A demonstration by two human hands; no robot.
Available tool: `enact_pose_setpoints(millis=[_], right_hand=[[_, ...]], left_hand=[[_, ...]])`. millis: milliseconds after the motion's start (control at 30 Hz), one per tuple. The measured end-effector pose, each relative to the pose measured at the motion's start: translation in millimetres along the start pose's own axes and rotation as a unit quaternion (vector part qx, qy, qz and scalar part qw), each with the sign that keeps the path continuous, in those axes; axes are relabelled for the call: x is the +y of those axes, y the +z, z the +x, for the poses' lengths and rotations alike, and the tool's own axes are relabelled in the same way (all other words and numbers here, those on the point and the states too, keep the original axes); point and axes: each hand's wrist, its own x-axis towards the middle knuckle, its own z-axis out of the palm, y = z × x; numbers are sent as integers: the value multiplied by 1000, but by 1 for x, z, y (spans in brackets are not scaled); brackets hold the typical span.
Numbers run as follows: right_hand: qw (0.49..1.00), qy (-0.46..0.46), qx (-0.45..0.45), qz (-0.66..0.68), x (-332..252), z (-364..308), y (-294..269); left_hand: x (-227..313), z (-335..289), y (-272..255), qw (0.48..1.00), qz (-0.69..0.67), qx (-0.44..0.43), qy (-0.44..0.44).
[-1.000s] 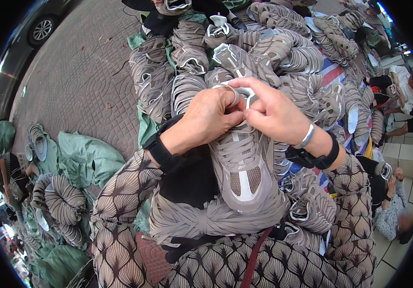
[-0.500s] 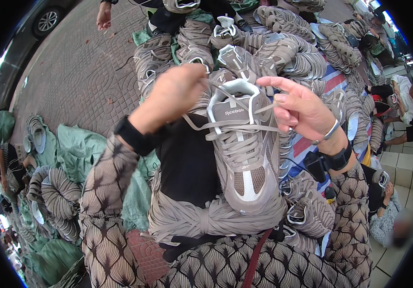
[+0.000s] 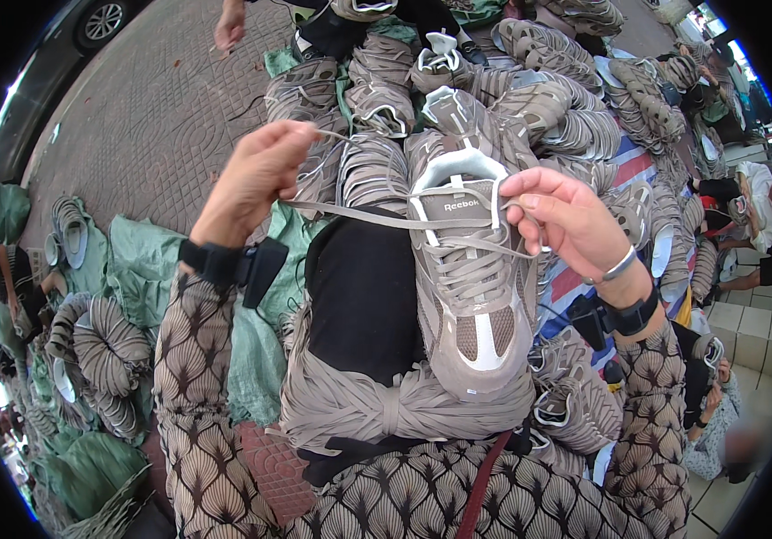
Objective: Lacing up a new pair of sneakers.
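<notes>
A beige-grey sneaker point(image 3: 485, 332) with a white-lined collar rests on my lap, toe toward me, its front crossed by flat laces. My left hand point(image 3: 264, 175) is closed on a grey shoelace point(image 3: 359, 214), which stretches sideways from the top eyelets to its fingers. At the right side of the tongue, my right hand point(image 3: 565, 220) pinches lace beside the upper eyelets with thumb and forefinger. Below the shoe's toe lies a tied bundle of matching flat laces point(image 3: 341, 404), across my black-covered lap.
Rows of stacked shoe uppers point(image 3: 381, 76) fill the ground ahead. Green sacking point(image 3: 148, 269) and more uppers point(image 3: 112, 346) lie to the left. A striped sheet point(image 3: 633, 162) is at right. Another person's hand point(image 3: 229, 25) shows at the top; a car wheel point(image 3: 103, 22) stands far left.
My left hand has moved left and slightly down, drawing the lace out long. My right fingers have closed in against the shoe's eyelet edge. The sneaker has shifted slightly right in view.
</notes>
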Motion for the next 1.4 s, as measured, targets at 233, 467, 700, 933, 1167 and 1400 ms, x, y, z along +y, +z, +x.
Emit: enact_pose_setpoints(millis=[233,467,700,933,1167,1400], right_hand=[[717,-375,69,-584,-3,7,46],[724,-320,-7,-611,19,22,67],[827,-245,-93,-497,6,6,52],[870,-193,-105,-442,3,-1,40],[863,-197,-111,-452,5,2,39],[861,-207,-110,-451,6,2,38]], left_hand=[[-16,-55,-59,945,-313,50,81],[-18,-68,-33,905,-347,219,110],[-31,-46,3,986,-134,74,57],[-43,-53,71,949,276,-17,152],[-44,-54,80,917,361,-2,169],[-46,-55,82,916,360,8,178]])
